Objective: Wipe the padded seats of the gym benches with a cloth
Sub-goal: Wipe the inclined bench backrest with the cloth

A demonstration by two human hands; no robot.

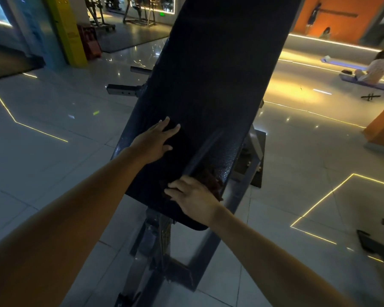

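The left hand (157, 140) lay flat on the black padding of the bench (208, 74), fingers straight and a little spread, pinching nothing. It seemed placed there to brace the person's lean and steady the pad while the other hand worked. Nearer the body and to its right, the right hand (193, 197) pressed down on a dark reddish cloth (212, 180), which was bunched under the palm and showed just beyond the knuckles, at the low end of the padded seat (151, 185). Its fingers lay fairly straight over the cloth, pointing toward the left arm, pushing rather than gripping, a hold that suited sliding the cloth across the surface. Both arms reached forward, nearly straight, the left stretched further.
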